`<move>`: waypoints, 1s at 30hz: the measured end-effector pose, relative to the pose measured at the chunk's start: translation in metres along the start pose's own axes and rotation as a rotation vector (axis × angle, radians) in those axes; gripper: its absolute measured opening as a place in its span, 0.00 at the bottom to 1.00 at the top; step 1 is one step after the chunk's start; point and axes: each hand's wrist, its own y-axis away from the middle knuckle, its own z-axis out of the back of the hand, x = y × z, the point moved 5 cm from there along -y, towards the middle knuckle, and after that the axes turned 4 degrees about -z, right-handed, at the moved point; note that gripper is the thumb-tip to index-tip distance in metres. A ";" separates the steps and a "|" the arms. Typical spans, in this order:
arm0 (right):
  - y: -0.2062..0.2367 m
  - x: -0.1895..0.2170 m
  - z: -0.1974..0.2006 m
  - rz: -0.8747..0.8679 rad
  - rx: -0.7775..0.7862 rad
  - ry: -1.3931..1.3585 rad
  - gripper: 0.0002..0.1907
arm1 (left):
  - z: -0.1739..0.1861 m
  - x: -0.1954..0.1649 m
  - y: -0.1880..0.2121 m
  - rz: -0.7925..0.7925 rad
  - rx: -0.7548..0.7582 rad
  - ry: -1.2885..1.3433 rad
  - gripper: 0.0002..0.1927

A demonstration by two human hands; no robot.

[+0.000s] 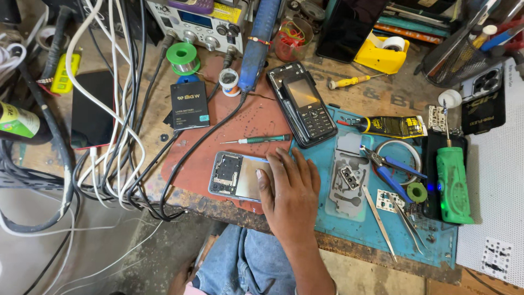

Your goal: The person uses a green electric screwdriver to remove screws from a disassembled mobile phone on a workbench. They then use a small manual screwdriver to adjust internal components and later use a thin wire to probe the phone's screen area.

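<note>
Near edge of the workbench (349, 248): one hand (289, 194), which side cannot be told, laid flat, fingers together, on an opened smartphone (234, 176) with bare circuitry at its left end; phone lies on a reddish mat (256, 123). Just right, on a blue mat (431, 240): tweezers (380, 224), blue-handled pliers (390, 168), green tool (453, 184). Beyond the hand: green-handled screwdriver (256, 140), black keypad phone (303, 104), black battery (189, 104), glue tube (388, 125). Far edge: bench instrument (196, 23), green wire spool (182, 57), yellow tape dispenser (383, 52). Left edge: tangled cables (117, 136)
</note>
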 end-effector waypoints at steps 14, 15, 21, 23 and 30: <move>0.012 -0.006 0.016 -0.086 -0.120 -0.280 0.16 | 0.020 -0.043 0.019 0.061 0.153 -0.081 0.35; 0.010 -0.006 0.016 -0.091 -0.124 -0.287 0.17 | 0.026 -0.046 0.019 0.066 0.152 -0.087 0.36; 0.007 -0.004 0.019 -0.042 -0.114 -0.275 0.17 | 0.042 -0.039 0.022 0.034 0.114 -0.141 0.41; 0.012 -0.002 0.021 -0.019 -0.147 -0.333 0.14 | 0.038 -0.030 0.022 0.034 0.130 -0.181 0.43; 0.025 0.009 0.030 0.345 -0.138 -0.580 0.12 | 0.058 -0.026 0.028 -0.153 -0.052 -0.156 0.30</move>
